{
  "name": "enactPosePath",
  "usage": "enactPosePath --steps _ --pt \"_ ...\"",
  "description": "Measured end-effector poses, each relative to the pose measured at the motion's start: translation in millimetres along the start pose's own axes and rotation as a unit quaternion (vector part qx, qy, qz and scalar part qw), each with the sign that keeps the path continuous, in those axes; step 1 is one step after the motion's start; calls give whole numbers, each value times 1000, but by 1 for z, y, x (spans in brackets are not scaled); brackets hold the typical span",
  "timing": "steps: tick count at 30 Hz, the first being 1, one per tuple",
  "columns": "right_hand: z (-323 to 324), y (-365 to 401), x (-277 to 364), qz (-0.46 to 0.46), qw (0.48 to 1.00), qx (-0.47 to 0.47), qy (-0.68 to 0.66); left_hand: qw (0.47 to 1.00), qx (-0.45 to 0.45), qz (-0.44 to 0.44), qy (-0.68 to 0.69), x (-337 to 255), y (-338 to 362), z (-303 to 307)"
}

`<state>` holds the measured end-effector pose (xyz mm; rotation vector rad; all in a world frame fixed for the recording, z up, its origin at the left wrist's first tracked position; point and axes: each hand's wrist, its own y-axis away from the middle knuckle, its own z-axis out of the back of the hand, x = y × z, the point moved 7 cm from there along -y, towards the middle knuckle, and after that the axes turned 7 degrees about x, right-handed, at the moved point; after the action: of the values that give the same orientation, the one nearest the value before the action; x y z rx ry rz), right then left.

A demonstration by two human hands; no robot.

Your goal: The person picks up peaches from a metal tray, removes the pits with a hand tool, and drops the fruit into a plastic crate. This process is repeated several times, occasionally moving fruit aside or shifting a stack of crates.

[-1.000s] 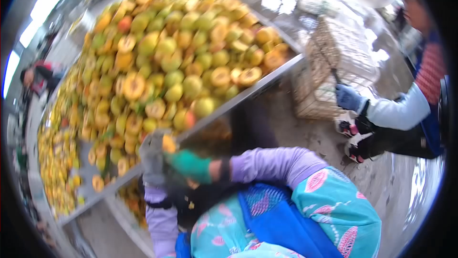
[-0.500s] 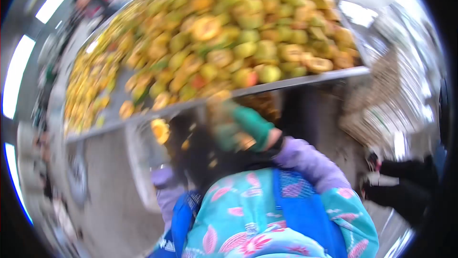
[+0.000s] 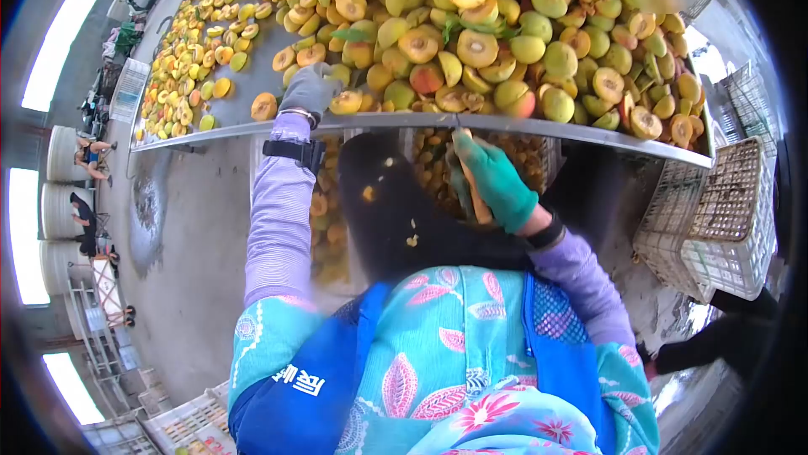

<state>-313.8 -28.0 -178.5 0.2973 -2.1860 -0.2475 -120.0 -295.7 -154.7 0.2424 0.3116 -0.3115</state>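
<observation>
Halved yellow-green peaches (image 3: 475, 49) lie piled on a metal table (image 3: 404, 121) in front of me. My left hand (image 3: 310, 91), in a grey glove, is at the near rim of the pile. Its fingers are curled against a peach half (image 3: 346, 102), partly hiding their grip. My right hand (image 3: 502, 184), in a green glove, is just below the table edge. It is closed round what looks like a small knife (image 3: 478, 194) with a tan handle, its thin tip pointing up toward the rim. The palm side is hidden.
Under the table, crates of fruit (image 3: 523, 160) stand around my dark-clad knees (image 3: 379, 202). Stacked white plastic crates (image 3: 728, 219) are at right, more crates (image 3: 194, 421) at lower left. Large white tubs (image 3: 63, 211) and people sit along the far left.
My left hand has risen from beside my lap to the fruit on the table. My right hand has moved right, and the view has steadied from blurred.
</observation>
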Motion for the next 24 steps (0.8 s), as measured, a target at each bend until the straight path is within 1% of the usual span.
enactPosePath --steps 3,4,5,7,8,11,12,14,15,17,18,19,20,21,24 --pt "-26 -11 11 -29 998 13 44 995 87 -44 31 -12 23 -14" --pt "-25 -18 4 -52 997 -6 50 996 58 -66 -8 -23 29 -10" --pt "-26 -22 3 -33 994 -4 104 993 64 -92 -38 -29 29 -12" --pt "-26 -31 2 12 977 0 212 981 72 -149 -101 -43 20 -14" --pt "-27 -38 10 144 948 -18 282 980 94 -147 -98 -40 15 -15" --pt "-18 -54 15 226 906 -24 357 983 143 -93 -73 -28 1 -20" --pt "-22 -49 23 206 911 -25 356 990 78 -114 38 -29 16 -9" --pt "-38 -36 45 162 920 -28 355 972 2 -184 144 -54 46 4" --pt "-37 -40 42 181 895 -48 404 956 -38 -211 202 -66 66 8" --pt "-35 -55 33 219 832 -82 503 902 -23 -258 345 -99 106 2" --pt "-34 -56 32 217 834 -104 497 866 -16 -283 413 -112 118 -2" --pt "-32 -55 31 212 841 -100 488 799 22 -248 547 -115 120 -14" --pt "-28 -52 31 206 847 -97 480 711 61 -207 669 -117 122 -28" --pt "-23 -49 30 200 854 -96 471 605 98 -160 774 -120 123 -43" --pt "-14 -42 30 207 852 -78 474 657 57 -151 736 -126 118 -56"
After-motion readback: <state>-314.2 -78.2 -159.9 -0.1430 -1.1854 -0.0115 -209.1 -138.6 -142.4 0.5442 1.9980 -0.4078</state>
